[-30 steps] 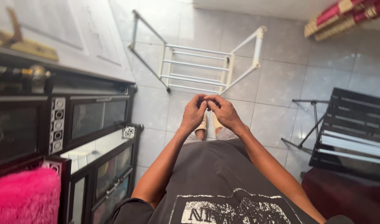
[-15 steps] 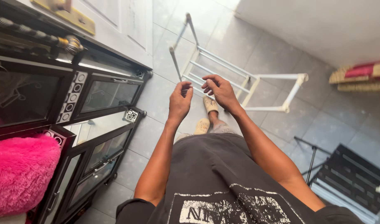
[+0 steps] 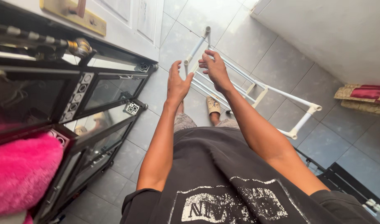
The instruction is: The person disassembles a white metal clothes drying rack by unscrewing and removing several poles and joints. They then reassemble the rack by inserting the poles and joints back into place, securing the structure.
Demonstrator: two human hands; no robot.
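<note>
White tubular metal drying rack [image 3: 256,87] over pale grey square floor tiles [image 3: 281,54]. Black-framed glass cabinet [image 3: 94,99] with white ring motifs on its corner blocks. Bright pink fluffy fabric [image 3: 20,170] at lower left. Charcoal T-shirt [image 3: 215,174] with cracked white print. Beige patterned slipper [image 3: 213,105]. Grey patterned shorts [image 3: 186,122]. Red and gold folded cloth [image 3: 364,97] against white wall [image 3: 331,33].

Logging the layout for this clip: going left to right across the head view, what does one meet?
Pink fluffy cushion → black glass-fronted cabinet → left hand → right hand → white tubular rack lying on the tiled floor → red and gold folded cloth.
</note>
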